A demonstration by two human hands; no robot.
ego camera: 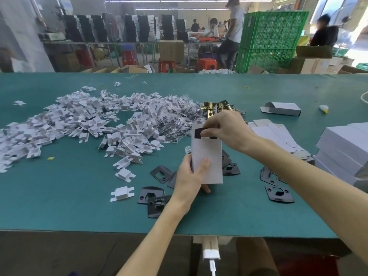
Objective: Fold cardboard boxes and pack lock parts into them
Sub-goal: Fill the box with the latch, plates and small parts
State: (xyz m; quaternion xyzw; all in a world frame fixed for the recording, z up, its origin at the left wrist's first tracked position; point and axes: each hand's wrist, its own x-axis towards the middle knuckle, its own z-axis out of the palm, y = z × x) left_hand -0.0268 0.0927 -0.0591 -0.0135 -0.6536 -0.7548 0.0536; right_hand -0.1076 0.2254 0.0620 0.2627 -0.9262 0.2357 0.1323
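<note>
My left hand (190, 176) grips the lower end of an upright white cardboard box (207, 156) above the green table (79, 206). My right hand (223, 130) pinches a black lock plate (198, 133) at the box's open top, the plate partly inside the opening. More black plates (161, 173) lie on the table around and under the box. Brass latch parts (216, 108) sit just behind my right hand.
A wide heap of white folded inserts (79, 120) and bagged small parts (175, 116) covers the left and middle. Flat box blanks (272, 136) and stacked white boxes (346, 148) lie at right. One assembled box (282, 109) rests further back. People work beyond the table.
</note>
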